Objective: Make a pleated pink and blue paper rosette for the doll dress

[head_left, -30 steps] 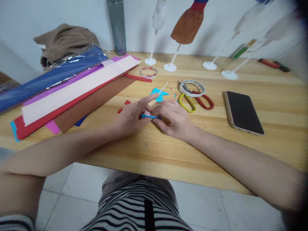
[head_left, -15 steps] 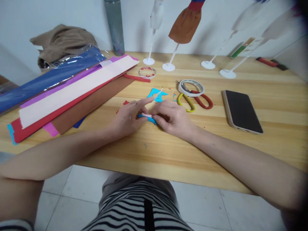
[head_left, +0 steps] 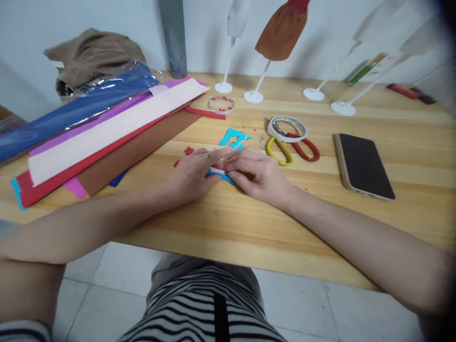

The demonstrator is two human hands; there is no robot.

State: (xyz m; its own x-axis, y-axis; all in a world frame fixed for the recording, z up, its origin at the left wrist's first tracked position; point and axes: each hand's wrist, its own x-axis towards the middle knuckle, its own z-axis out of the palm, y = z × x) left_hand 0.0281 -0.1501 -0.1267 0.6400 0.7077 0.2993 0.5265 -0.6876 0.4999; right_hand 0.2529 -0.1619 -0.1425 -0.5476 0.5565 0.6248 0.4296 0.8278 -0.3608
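The single view came from the camera worn on your head, looking forward and down past the striped shirt (head_left: pixel 199 316) on your own chest. It sat close to the work: your forearms (head_left: pixel 117 209) ran in from either side, and your left hand (head_left: pixel 190 175) and right hand (head_left: pixel 259 173) met near the middle of the picture. The surface (head_left: pixel 249 232) filled most of the width, with the floor (head_left: pixel 299 299) below its near edge. Across the top stood the wall (head_left: pixel 203 28), where the picture's border cut off the bottle (head_left: pixel 174 40).
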